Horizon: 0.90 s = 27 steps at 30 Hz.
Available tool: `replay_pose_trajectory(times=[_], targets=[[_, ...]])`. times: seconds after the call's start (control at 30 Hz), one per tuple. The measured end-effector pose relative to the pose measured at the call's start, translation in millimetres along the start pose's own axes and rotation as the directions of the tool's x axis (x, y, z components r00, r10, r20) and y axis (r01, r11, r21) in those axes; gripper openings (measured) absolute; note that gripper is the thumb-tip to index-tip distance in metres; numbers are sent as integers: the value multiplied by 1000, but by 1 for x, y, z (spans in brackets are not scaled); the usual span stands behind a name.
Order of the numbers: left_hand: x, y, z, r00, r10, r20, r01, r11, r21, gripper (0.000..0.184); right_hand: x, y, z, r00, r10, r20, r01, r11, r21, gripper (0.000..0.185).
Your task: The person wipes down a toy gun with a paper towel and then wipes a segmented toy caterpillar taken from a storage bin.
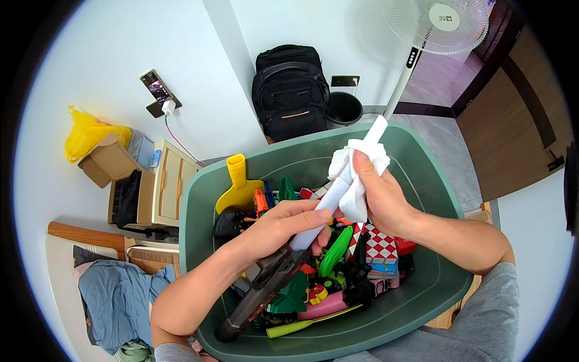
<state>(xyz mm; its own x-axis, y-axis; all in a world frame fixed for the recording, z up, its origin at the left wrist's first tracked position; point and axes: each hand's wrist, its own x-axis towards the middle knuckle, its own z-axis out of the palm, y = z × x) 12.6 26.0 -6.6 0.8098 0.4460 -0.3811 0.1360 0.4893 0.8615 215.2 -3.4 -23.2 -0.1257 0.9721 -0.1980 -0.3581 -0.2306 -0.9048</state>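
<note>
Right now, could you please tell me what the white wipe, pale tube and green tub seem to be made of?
White wipe: matte cloth or paper, from its crumpled folds.
Pale tube: probably smooth plastic, from its even colour.
Green tub: likely satin moulded plastic, from its rounded corners and rim.

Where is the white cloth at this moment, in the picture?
In the head view, the white cloth is slightly right of centre, held in the right hand around the pale bar, over the green tub.

The cloth (356,200) is white, the tube (333,196) pale blue, the tub (437,202) green, the block (381,247) red-and-white checked.
</note>
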Motion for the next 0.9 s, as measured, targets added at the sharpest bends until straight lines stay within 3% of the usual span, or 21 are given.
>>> replay_pose_trajectory(times=[0.27,0.47,0.53,0.9], targets=[[1,0,-1,1000,-3,16,3,1000,3,35,2,4,-2,1000,17,-12,-17,999,-37,52],[1,-1,-3,1000,-2,25,2,1000,6,39,3,2,-5,1000,-4,13,4,1000,-27,44],[1,-2,-3,1000,-6,22,6,1000,8,38,1,-2,-5,998,57,35,-56,998,-2,38],[1,-2,-3,1000,-10,16,10,1000,2,36,1,-5,-3,999,6,53,-4,999,-40,46]])
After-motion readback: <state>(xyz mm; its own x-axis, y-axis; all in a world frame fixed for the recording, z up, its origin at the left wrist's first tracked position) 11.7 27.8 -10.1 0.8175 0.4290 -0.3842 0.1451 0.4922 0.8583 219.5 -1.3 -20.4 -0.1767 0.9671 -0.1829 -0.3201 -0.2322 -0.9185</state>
